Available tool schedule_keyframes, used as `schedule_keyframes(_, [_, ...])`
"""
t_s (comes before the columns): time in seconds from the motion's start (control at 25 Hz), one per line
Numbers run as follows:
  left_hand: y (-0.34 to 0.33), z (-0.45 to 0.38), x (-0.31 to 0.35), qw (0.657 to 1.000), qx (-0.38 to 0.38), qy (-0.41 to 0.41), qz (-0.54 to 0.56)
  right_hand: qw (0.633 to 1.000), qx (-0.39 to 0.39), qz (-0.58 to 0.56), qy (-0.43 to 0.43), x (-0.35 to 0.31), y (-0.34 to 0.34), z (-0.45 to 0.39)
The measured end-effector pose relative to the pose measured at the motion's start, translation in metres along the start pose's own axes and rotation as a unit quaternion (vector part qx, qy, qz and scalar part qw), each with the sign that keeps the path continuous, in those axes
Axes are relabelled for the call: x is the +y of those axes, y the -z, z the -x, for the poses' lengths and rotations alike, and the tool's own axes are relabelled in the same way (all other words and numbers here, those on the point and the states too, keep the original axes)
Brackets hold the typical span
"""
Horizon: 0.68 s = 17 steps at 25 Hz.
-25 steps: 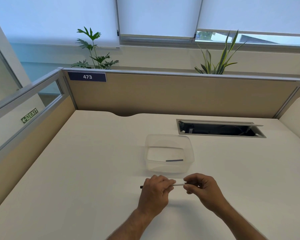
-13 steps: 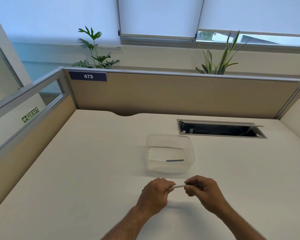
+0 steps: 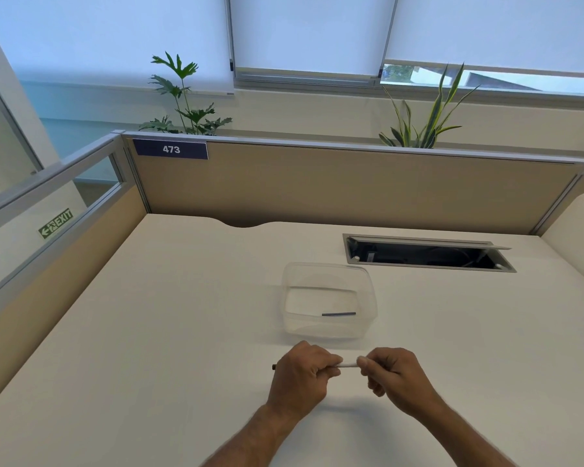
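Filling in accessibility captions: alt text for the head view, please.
The left hand and right hand grip a thin white stick between them over a pale desk. Beyond them a clear plastic tub holds one short dark stick.

View: one wide-angle camera worn on the person's head.
Position: above and on the near side of the clear container (image 3: 329, 332).
Facing: forward and down, across the container to the partition (image 3: 351, 187) behind it.
Nearness: close; the left hand (image 3: 300, 375) and right hand (image 3: 398, 379) sit just nearer than the container, low in frame.
Far reach: window blinds (image 3: 304, 32) beyond the container.
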<state>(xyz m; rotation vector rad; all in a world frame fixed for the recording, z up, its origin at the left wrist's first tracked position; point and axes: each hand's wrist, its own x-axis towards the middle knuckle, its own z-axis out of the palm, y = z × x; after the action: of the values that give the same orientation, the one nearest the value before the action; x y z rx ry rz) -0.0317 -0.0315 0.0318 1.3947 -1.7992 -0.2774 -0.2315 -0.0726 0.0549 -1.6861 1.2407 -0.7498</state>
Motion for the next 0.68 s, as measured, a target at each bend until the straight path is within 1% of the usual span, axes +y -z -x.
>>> schedule_keyframes(0.12, [0.002, -0.004, 0.002, 1.0, 0.01, -0.009, -0.003, 0.999, -0.009, -0.009, -0.037, -0.003, -0.006, 0.001])
schedule_keyframes(0.28, [0.006, -0.005, 0.003, 1.0, -0.007, -0.011, -0.018, 0.996, -0.031, -0.036, -0.08, -0.004, -0.005, 0.001])
schedule_keyframes(0.36, [0.008, -0.004, 0.001, 0.999, -0.029, -0.002, -0.03, 0.994, -0.013, -0.082, -0.073, 0.0, -0.003, 0.001])
schedule_keyframes(0.44, [0.009, -0.003, -0.001, 0.998, -0.055, 0.007, -0.044, 0.992, -0.001, -0.115, -0.048, 0.003, -0.001, 0.002])
schedule_keyframes(0.52, [0.01, -0.002, -0.003, 0.996, -0.073, 0.004, -0.057, 0.994, -0.002, -0.11, -0.023, 0.006, 0.001, 0.003])
schedule_keyframes(0.68, [0.01, -0.004, -0.004, 0.992, -0.111, 0.005, -0.064, 0.995, 0.012, -0.102, -0.004, 0.011, -0.001, 0.0])
